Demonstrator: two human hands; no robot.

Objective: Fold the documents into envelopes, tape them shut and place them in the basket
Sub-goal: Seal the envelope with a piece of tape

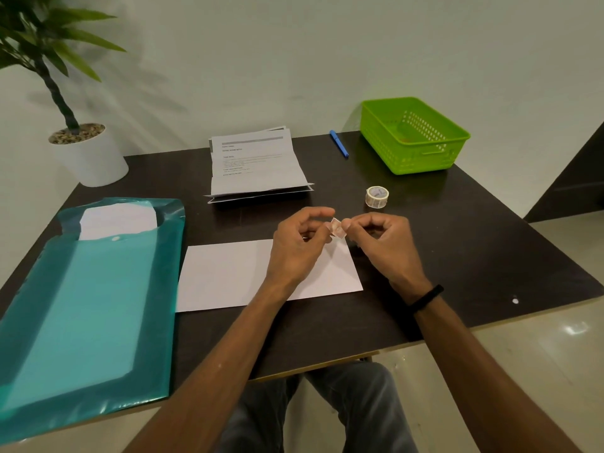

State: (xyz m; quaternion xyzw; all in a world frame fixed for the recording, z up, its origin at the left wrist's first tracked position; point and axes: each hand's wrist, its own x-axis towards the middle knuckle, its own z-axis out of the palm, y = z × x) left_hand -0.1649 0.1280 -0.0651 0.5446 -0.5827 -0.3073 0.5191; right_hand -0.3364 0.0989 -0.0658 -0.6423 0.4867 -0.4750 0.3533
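A white envelope (228, 276) lies flat on the dark table (457, 256) in front of me. Just above its far right corner, my left hand (299, 246) and my right hand (382, 246) both pinch a small piece of tape (336, 227) with a zigzag edge, held between thumbs and fingertips. The tape roll (377, 197) stands on the table behind my right hand. A stack of printed, creased documents (258, 165) lies at the table's far middle. The green basket (412, 134) sits at the far right corner; nothing shows inside it.
A teal plastic folder (85, 308) with white sheets inside covers the table's left side. A blue pen (339, 143) lies between the documents and the basket. A potted plant (88, 155) stands at the far left corner by the wall.
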